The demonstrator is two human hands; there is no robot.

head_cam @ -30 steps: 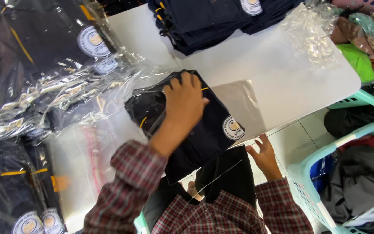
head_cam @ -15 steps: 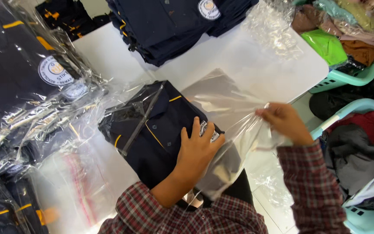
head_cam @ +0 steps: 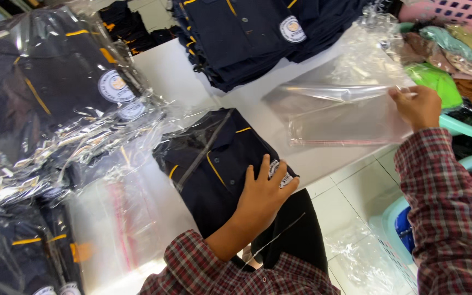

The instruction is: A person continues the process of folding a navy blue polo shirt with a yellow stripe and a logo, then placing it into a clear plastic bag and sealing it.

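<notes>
Left hand (head_cam: 260,194) flat, fingers spread, pressing on folded navy shirt (head_cam: 214,164) at the near edge of the white table (head_cam: 192,82). Right hand (head_cam: 417,106) pinches the edge of a clear plastic bag (head_cam: 340,114), held out over the table's right side. Hands well apart. Bagged shirts (head_cam: 55,109) piled left, unbagged navy stack (head_cam: 247,38) at the far side, teal basket (head_cam: 465,127) to the right.

Clear plastic bag (head_cam: 345,117) lies mid-table; bagged navy shirts (head_cam: 55,109) stacked left.

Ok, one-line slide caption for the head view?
Left hand presses a bagged navy shirt on the table; right hand grips a clear bag.
</notes>
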